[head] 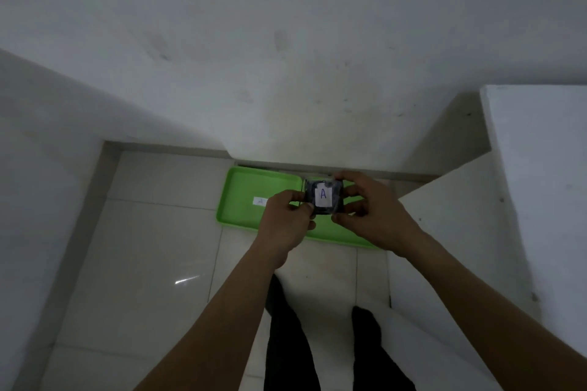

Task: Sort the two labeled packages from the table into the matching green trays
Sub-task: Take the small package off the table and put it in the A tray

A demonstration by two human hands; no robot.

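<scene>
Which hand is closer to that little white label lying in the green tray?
Left. The left hand sits right beside the white label in the green tray, while the right hand is farther off, across the package marked A that both hold.

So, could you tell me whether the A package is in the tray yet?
Not yet: both hands, left hand and right hand, hold the package above the green tray.

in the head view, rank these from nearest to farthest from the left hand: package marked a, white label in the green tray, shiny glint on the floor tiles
1. Package marked A: pinched by the left hand at its left edge, the right hand on the other side.
2. White label: just left of the left hand, on the green tray floor.
3. Glint: lower left, on the floor tiles.
</scene>
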